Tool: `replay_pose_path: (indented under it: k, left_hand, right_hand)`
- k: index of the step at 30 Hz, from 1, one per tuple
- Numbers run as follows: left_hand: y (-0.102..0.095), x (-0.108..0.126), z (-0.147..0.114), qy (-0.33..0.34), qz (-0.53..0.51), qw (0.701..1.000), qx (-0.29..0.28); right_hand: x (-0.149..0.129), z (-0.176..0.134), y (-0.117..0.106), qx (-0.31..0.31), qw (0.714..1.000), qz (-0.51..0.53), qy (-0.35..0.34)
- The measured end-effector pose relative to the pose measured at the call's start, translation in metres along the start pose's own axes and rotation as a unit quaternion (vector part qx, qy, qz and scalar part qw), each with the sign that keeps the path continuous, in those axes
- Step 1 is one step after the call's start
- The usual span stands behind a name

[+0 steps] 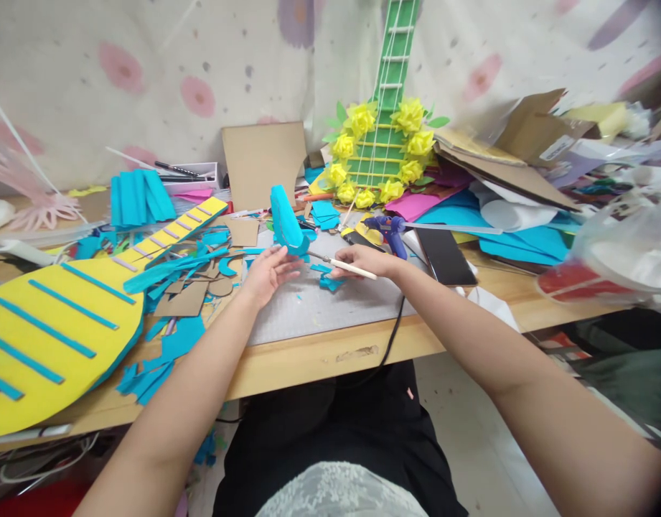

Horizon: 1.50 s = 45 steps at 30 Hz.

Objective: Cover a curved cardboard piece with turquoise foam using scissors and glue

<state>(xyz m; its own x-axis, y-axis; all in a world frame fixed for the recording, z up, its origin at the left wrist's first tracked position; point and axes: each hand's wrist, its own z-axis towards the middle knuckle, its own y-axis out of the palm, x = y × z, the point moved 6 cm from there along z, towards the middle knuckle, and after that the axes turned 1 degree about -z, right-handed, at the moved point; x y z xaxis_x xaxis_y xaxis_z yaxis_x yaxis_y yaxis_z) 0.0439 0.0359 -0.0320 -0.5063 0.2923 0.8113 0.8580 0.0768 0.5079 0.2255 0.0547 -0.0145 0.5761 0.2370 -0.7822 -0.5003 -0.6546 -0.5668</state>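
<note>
A bent piece of blue paper (287,221) rises over the grey cutting mat (330,316), its lower end curled. My left hand (270,273) has its thumb and fingertips at that lower end and seems to pinch it; the other fingers are loosely curled. In my right hand (362,260) is a slim tool with a white handle (354,268) and a thin metal end. The metal end points left at the blue paper's base; its exact tip is hard to make out. Blue scraps (330,282) lie beneath the tool.
A yellow paper guitar (55,323) lies left; a green one with yellow flowers (381,151) stands behind. A blue glue gun (392,233) and a black phone (447,255) lie right, near a plastic-covered bucket (588,276). Cardboard scraps (184,298) crowd the left.
</note>
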Motion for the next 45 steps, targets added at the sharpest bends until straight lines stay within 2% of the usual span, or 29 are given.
replay_pose_path:
  k: [4,11,20,26,39,45]
  left_hand:
    - [-0.009,0.007,0.004,0.065,0.035,0.997,0.024]
    - [-0.004,-0.002,0.005,0.040,0.014,0.999,0.025]
    - [-0.001,-0.003,0.004,0.052,-0.013,0.998,0.043]
    - [0.001,-0.003,0.001,0.054,-0.027,0.997,0.056]
    - [0.004,-0.005,-0.001,0.033,-0.044,0.997,0.047]
    - [0.004,-0.006,-0.003,0.014,-0.047,0.997,0.051]
  right_hand:
    - [-0.001,-0.004,-0.003,-0.006,1.000,-0.010,0.008]
    - [-0.006,-0.004,-0.005,-0.006,1.000,-0.012,0.005]
    - [-0.008,-0.003,-0.008,-0.035,0.999,-0.025,-0.005]
    - [-0.009,-0.005,-0.007,-0.027,0.999,-0.022,-0.004]
    - [-0.012,-0.005,-0.006,-0.014,0.999,-0.036,0.007]
    - [-0.013,-0.003,-0.007,0.017,0.997,-0.069,0.000]
